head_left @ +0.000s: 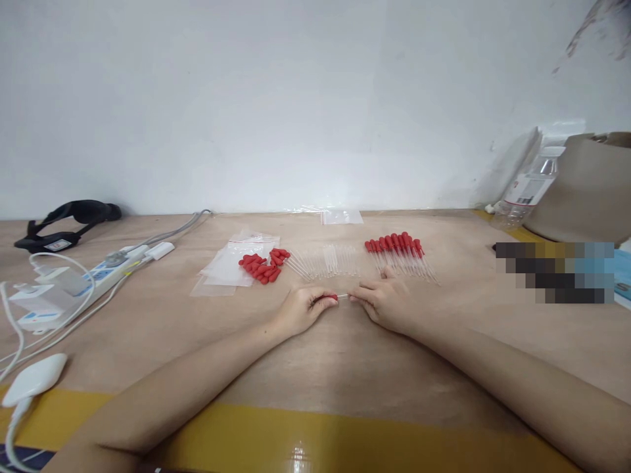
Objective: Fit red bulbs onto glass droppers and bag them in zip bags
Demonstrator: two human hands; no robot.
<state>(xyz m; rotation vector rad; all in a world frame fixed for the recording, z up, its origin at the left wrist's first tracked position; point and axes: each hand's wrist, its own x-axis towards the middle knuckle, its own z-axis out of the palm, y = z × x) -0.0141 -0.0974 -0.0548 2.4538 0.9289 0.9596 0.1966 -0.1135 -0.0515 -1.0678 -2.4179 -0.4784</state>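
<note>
We've got a white label on the bottle (pixel 535 184) at right, with a small red mark and a barcode; its print is too small for us to read. Same for the white tag (pixel 58 245) on the black strap (pixel 73 223), far left by the wall (pixel 276 105).

Both our forearms come in from the lower corners and converge mid-counter (pixel 296 374). Left hand (pixel 306 309): thumb and index pinching a red bulb (pixel 334 297), back of hand outward. Right hand (pixel 387 302): palm down, fingertips pinched on the glass tube (pixel 343 296), one finger sticking up toward the wall.

Bulb and tube sit end to end between our hands, in front of the loose tubes (pixel 336 260). Long axis runs left-right, near level; bulb left, tube right.

Loose bulbs (pixel 259 268) are heaped partly on clear bags (pixel 224 266), left of the loose tubes. Right of those, capped droppers (pixel 398 244) lie in a row, bulbs wallward, tips toward us and slanting right.
</note>
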